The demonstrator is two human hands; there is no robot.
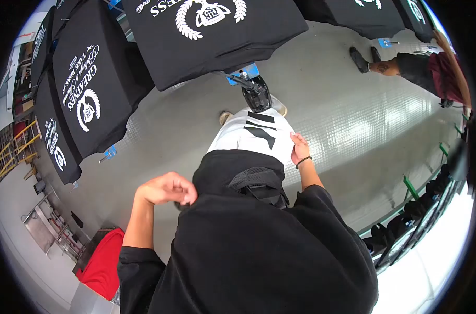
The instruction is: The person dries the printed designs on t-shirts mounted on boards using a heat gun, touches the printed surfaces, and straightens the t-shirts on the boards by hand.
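My left hand is raised beside the left side of my black T-shirt. Its fingers are curled inward, and whatever they hold, if anything, is hidden. My right hand hangs by the right leg of my white shorts, fingers loosely apart, and a dark band circles the wrist. In front of me a black T-shirt with a white wreath print lies stretched over a press pallet. Below its near edge is a blue bracket with a black clamp part. Neither hand touches that shirt.
More printed black shirts sit on pallets at the left, others at upper right. Another person's legs stand at the right. Red cloth lies lower left. A rack with dark items and green bars runs along the right.
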